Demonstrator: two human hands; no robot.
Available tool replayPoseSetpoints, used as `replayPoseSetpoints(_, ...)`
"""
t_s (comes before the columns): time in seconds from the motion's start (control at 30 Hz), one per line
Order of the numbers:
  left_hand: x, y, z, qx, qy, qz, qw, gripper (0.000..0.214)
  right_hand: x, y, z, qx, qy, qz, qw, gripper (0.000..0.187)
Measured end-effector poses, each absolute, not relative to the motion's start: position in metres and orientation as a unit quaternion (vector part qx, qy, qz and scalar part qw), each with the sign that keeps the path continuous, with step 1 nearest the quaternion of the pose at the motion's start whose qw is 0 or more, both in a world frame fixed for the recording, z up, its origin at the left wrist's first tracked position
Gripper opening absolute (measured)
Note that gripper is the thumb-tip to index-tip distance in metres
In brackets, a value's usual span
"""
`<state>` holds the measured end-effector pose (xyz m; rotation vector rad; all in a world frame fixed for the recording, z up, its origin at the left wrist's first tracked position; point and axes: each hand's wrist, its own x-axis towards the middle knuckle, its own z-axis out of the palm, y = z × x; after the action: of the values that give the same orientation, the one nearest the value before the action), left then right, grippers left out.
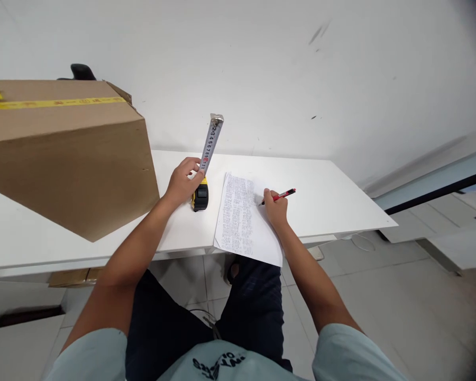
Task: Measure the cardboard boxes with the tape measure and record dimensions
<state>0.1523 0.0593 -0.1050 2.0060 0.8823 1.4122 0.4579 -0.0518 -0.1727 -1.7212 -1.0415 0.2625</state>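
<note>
Nearest to me is the person's pale green T-shirt with black letters, and below it the dark long trousers. In front of them is a long white table, and a white sheet of paper, covered on its left part with handwriting, lies there with its lower edge hanging over the front edge. The right hand is above the right part of this sheet, its fingers closed around a slim red and black pen; whether the tip touches the paper, I cannot tell. To the left of the sheet, the left hand is clamped on a black and yellow tape measure, whose silver metal blade points away from the person. At the left side stands a big brown cardboard box with a yellow printed strip along its top. Farthest is the white wall, which has some dark marks.
</note>
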Motion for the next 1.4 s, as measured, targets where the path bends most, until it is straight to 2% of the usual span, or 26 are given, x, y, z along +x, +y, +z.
replayPoseSetpoints(0.27, 0.144, 0.063, -0.105, 0.778, 0.333, 0.475, 0.24, 0.016, 0.456, -0.052, -0.175, -0.719, -0.456, 0.007, 0.525, 0.07)
replayPoseSetpoints(0.4, 0.142, 0.064, -0.113, 0.781, 0.359, 0.446, 0.249, 0.013, 0.456, -0.048, -0.18, -0.75, -0.465, 0.008, 0.47, 0.08)
replayPoseSetpoints(0.6, 0.132, 0.061, -0.11, 0.793, 0.365, 0.44, 0.211, 0.018, 0.444, -0.034, -0.178, -0.773, -0.537, -0.028, 0.336, 0.037)
replayPoseSetpoints(0.8, 0.122, 0.056, -0.095, 0.779, 0.428, 0.396, 0.229, 0.038, 0.435, -0.02, -0.173, -0.782, -0.524, 0.006, 0.339, 0.049)
replayPoseSetpoints(0.9, 0.117, 0.04, -0.082, 0.788, 0.449, 0.364, 0.211, 0.036, 0.432, -0.021, -0.172, -0.777, -0.526, 0.023, 0.346, 0.054)
replayPoseSetpoints(1.03, 0.116, -0.004, -0.061, 0.833, 0.5, 0.229, 0.059, 0.024, 0.43, -0.028, -0.171, -0.765, -0.543, 0.025, 0.345, 0.053)
replayPoseSetpoints(1.1, 0.118, -0.028, -0.052, 0.831, 0.537, 0.142, -0.026, 0.024, 0.431, -0.032, -0.17, -0.759, -0.544, 0.003, 0.357, 0.052)
replayPoseSetpoints(1.17, 0.12, -0.047, -0.046, 0.812, 0.574, 0.084, -0.066, 0.029, 0.436, -0.037, -0.169, -0.751, -0.545, -0.018, 0.373, 0.052)
replayPoseSetpoints(1.3, 0.108, -0.072, -0.038, 0.787, 0.607, 0.092, -0.054, 0.032, 0.432, -0.048, -0.16, -0.701, -0.594, -0.019, 0.395, 0.049)
replayPoseSetpoints(1.4, 0.094, -0.089, -0.027, 0.791, 0.595, 0.134, -0.043, 0.029, 0.397, -0.076, -0.151, -0.584, -0.678, 0.079, 0.44, 0.056)
